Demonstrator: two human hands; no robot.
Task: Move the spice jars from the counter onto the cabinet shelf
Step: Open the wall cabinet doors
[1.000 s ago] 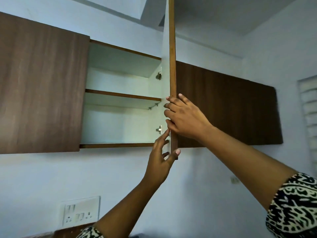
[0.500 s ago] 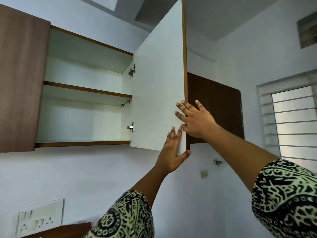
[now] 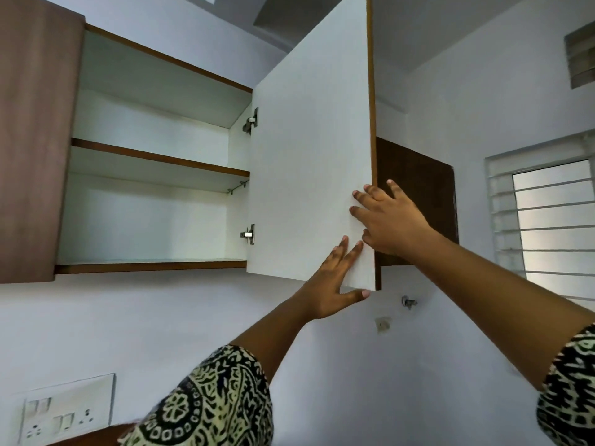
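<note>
White laminate lines the inside of the open cabinet door (image 3: 309, 162), which stands swung out in the middle of the frame with its brown edge towards the right. Flat against the door's lower right corner is the left hand (image 3: 331, 284), fingers straight and spread, thumb hooked under the bottom edge. Just above it the right hand (image 3: 389, 220) has its fingers splayed and released, resting over the door's free edge (gripping nothing). At the left of the frame the cabinet shelf (image 3: 157, 159) and the floor of the cabinet (image 3: 148, 263) show bare. Spice jars appear nowhere in view. A switch plate (image 3: 64, 413) sits at the lower left, a barred window (image 3: 553, 220) at the right.
</note>
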